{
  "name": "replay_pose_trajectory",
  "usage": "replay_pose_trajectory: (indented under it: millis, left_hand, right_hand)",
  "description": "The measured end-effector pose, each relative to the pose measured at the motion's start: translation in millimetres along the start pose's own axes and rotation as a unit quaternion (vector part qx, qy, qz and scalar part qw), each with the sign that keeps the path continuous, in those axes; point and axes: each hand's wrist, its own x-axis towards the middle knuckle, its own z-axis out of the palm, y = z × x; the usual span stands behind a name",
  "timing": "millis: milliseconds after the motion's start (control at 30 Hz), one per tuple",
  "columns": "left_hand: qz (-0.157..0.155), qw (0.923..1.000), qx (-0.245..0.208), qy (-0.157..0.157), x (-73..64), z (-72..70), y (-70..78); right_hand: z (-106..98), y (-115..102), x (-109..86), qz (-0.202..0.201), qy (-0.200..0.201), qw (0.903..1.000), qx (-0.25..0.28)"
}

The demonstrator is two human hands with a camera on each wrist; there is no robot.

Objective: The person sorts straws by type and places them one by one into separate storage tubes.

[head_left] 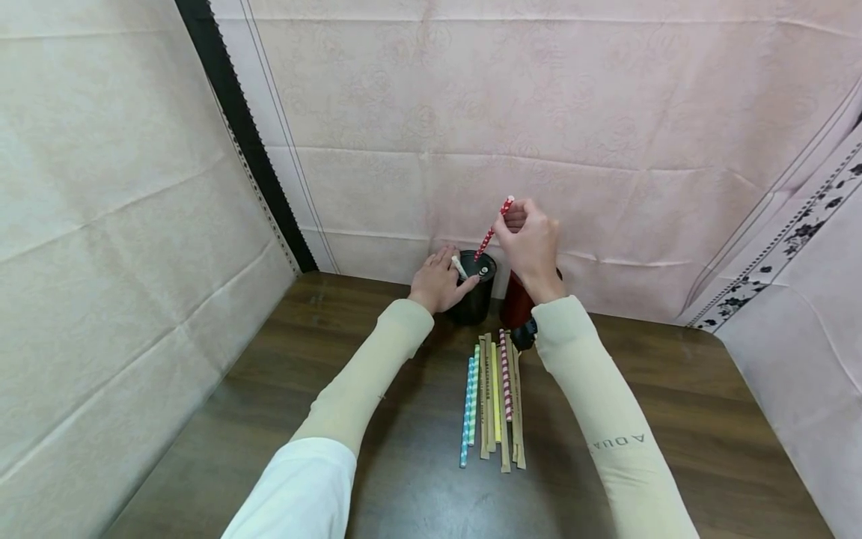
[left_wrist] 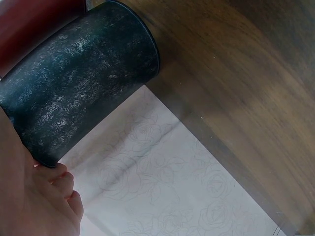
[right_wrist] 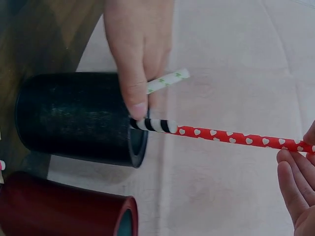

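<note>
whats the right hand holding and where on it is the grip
The right hand holds the red heart-patterned straw by its upper part, at the end away from the black cup.

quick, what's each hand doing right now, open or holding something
Left hand: closed, holding the black cup at its rim.
Right hand: closed, pinching the red heart straw.

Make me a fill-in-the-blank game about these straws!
The right hand pinches a red straw with white ____.
The black-and-white straw has a pattern of ____.
On the table, the leftmost straw in the head view is ____.
Beside the black container, the other container is ____.

Missing words: hearts; stripes; blue; red.
</note>
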Motion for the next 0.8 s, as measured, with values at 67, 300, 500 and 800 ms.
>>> replay_pose_trajectory:
  millis: [67, 300, 500, 800]
  left_hand:
    - [0.0, 1.0, -0.001, 0.0, 0.1, -0.1, 0.3]
    - [0.004, 1.0, 0.0, -0.002, 1.4, 0.4, -0.9]
    - [0.006, 0.9999, 0.009, 0.005, 3.8, 1.0, -1.9]
    - [0.007, 1.0, 0.007, -0.001, 3.3, 2.7, -0.8]
  right_hand:
    - [3, 2, -1.4, 0.012, -0.016, 0.9998, 0.002]
    - [0, 7, -7.9, 0.031, -0.054, 0.998, 0.003]
    - [-16, 9, -12.0, 0.02, -0.074, 0.9966, -0.028]
    - [-42, 5, -16.7, 0.022, -0.128, 0.9871, -0.094]
